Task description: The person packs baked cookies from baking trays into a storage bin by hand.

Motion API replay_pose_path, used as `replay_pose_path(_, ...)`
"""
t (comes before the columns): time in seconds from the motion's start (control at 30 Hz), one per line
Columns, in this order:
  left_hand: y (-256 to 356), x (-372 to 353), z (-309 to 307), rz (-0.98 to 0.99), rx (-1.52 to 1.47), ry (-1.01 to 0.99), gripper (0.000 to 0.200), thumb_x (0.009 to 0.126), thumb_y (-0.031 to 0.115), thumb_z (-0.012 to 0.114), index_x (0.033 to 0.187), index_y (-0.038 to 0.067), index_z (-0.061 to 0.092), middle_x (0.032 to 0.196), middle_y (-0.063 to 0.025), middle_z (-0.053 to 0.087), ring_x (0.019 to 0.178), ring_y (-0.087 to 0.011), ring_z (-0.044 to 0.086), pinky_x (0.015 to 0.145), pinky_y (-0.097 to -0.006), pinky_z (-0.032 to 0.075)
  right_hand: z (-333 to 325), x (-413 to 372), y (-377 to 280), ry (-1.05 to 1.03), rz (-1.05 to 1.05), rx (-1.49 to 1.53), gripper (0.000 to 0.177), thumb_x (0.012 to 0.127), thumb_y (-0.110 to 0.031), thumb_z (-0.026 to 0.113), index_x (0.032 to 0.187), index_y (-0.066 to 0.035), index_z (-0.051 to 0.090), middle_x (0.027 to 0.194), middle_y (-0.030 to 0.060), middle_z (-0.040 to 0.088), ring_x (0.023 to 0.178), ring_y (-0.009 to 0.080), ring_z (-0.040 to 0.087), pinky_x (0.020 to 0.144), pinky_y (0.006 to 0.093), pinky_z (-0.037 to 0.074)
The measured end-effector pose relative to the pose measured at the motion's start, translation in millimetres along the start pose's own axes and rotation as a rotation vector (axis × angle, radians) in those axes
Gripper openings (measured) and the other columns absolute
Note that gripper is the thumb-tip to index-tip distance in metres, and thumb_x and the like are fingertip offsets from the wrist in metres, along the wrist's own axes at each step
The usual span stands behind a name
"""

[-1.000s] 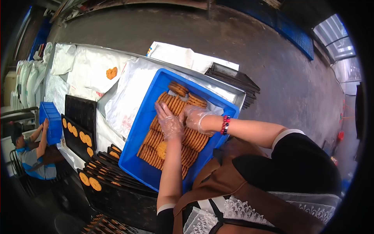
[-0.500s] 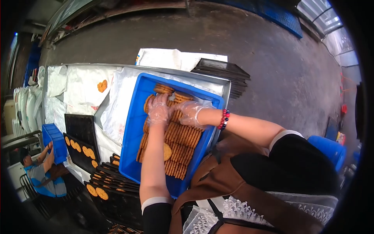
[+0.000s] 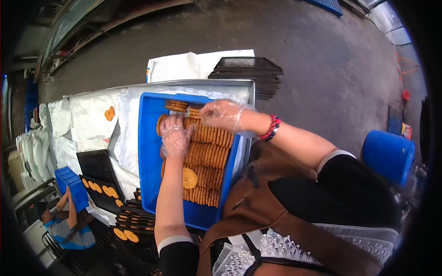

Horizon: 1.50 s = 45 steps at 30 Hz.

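A blue plastic crate in front of me holds rows of round golden-brown cookies packed on edge. One cookie lies flat on top of the rows. My left hand, in a clear plastic glove, is down among the cookies at the crate's left side, fingers bent over them and thumb apart. Much of what it grips is hidden beneath it. Also gloved, my right hand is raised over the crate's upper right edge, its fingers curled together beside a short cookie stack. Whatever they pinch is hidden.
White sheeting covers the table, with a cookie cluster on it. Dark baking trays, some bearing cookies, stand at lower left. More trays are stacked beyond the table. Another person holds a blue crate. A blue barrel stands right.
My right hand has lifted from the cookies toward the crate's upper right edge. My left hand stays among the cookies. The whole view has shifted slightly.
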<state>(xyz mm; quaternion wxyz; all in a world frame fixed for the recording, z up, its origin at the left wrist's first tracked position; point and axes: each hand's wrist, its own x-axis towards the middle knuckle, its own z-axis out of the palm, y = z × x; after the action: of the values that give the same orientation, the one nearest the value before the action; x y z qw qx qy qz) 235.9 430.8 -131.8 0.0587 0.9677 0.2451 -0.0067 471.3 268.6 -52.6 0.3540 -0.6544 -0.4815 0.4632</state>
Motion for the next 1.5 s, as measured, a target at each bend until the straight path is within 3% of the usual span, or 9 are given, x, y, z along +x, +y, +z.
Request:
replay_pose_path(0.3, 17.0, -4.5, 16.9, -0.052, -0.026, -0.196, 0.076, 0.102, 0.049, 0.073, 0.158, 0.003, 0.051, 0.151, -0.0218, 0.060, 0.146, -0.0386, 0.051, 0.130, -0.0542, 0.028, -50.2, -9.1, 37.2, 0.426, -0.177, 0.293, 0.025, 0.101, -0.021, 0.076, 0.119, -0.003, 0.078, 0.114, 0.0139, 0.078, 0.109, 0.0238, 0.075, 0.101, 0.0383, 0.058)
replay_pose_path(0.57, 95.0, 20.4, 6.1, 0.246, 0.003, 0.025, 0.048, 0.098, 0.038, 0.076, 0.131, 0.003, 0.068, 0.136, -0.0185, 0.066, 0.135, -0.0349, 0.057, 0.116, -0.0519, 0.043, -1.2, 0.9, 39.8, 0.592, -0.128, 0.240, 0.020, 0.100, -0.018, 0.075, 0.113, -0.003, 0.077, 0.106, 0.0157, 0.079, 0.099, 0.0269, 0.076, 0.092, 0.0394, 0.058)
replay_pose_path(0.73, 92.1, 48.2, 23.5, 0.045, 0.202, -0.092, 0.037, 0.096, 0.026, 0.070, 0.127, 0.006, 0.075, 0.127, -0.0139, 0.072, 0.135, -0.0333, 0.059, 0.122, -0.0501, 0.038, 10.1, 6.9, 39.4, 0.621, -0.116, 0.076, 0.015, 0.100, -0.017, 0.071, 0.107, -0.004, 0.078, 0.102, 0.0180, 0.079, 0.095, 0.0343, 0.077, 0.088, 0.0420, 0.060)
replay_pose_path(0.93, 61.3, 54.7, 25.5, -0.086, 0.287, 0.096, 0.019, 0.094, 0.020, 0.067, 0.104, 0.009, 0.078, 0.116, -0.0134, 0.076, 0.117, -0.0310, 0.066, 0.098, -0.0492, 0.051, 12.9, 6.3, 40.1, 0.639, -0.116, 0.030, 0.014, 0.100, -0.016, 0.070, 0.104, -0.004, 0.077, 0.102, 0.0193, 0.079, 0.095, 0.0376, 0.077, 0.087, 0.0435, 0.061)
replay_pose_path(1.1, 34.5, 42.3, 28.8, -0.106, 0.038, -0.171, 0.039, 0.091, 0.022, 0.080, 0.128, 0.010, 0.077, 0.136, -0.0135, 0.072, 0.130, -0.0383, 0.062, 0.110, -0.0511, 0.052, 13.0, 7.4, 42.3, 0.613, -0.080, -0.012, 0.014, 0.100, -0.014, 0.073, 0.108, -0.003, 0.078, 0.102, 0.0156, 0.081, 0.095, 0.0294, 0.078, 0.087, 0.0405, 0.060)
replay_pose_path(1.3, 36.4, 15.3, 16.3, 0.018, -0.285, 0.226, 0.046, 0.088, 0.011, 0.082, 0.132, 0.009, 0.073, 0.143, -0.0153, 0.069, 0.132, -0.0400, 0.062, 0.113, -0.0514, 0.053, 12.9, 3.3, 34.1, 0.732, -0.316, -0.215, 0.011, 0.097, -0.007, 0.069, 0.103, -0.005, 0.077, 0.099, 0.0165, 0.077, 0.090, 0.0352, 0.076, 0.084, 0.0440, 0.060)
replay_pose_path(1.37, 46.2, 5.0, 2.7, -0.066, -0.261, 0.300, 0.041, 0.089, 0.012, 0.082, 0.129, 0.009, 0.074, 0.143, -0.0154, 0.069, 0.131, -0.0402, 0.063, 0.113, -0.0512, 0.052, 14.2, -5.7, 8.6, 0.688, -0.412, -0.328, 0.008, 0.097, -0.009, 0.067, 0.099, -0.006, 0.074, 0.100, 0.0196, 0.075, 0.092, 0.0420, 0.074, 0.083, 0.0506, 0.060)
replay_pose_path(1.47, 58.1, -22.6, -11.3, -0.527, -0.356, 0.452, 0.031, 0.094, 0.013, 0.080, 0.124, 0.008, 0.078, 0.142, -0.0157, 0.070, 0.129, -0.0386, 0.065, 0.110, -0.0493, 0.054, 34.7, 11.6, 8.3, 0.047, -0.129, -0.582, 0.014, 0.086, -0.004, 0.076, 0.100, -0.005, 0.079, 0.101, 0.0221, 0.079, 0.095, 0.0419, 0.078, 0.082, 0.0505, 0.063)
replay_pose_path(1.5, 60.6, -36.3, -14.2, -0.534, -0.358, 0.469, 0.031, 0.094, 0.013, 0.080, 0.124, 0.008, 0.078, 0.142, -0.0157, 0.070, 0.129, -0.0386, 0.065, 0.110, -0.0493, 0.054, 33.9, 22.3, 3.1, 0.045, -0.142, -0.595, 0.014, 0.086, -0.004, 0.076, 0.100, -0.005, 0.079, 0.101, 0.0221, 0.079, 0.095, 0.0419, 0.078, 0.082, 0.0505, 0.063)
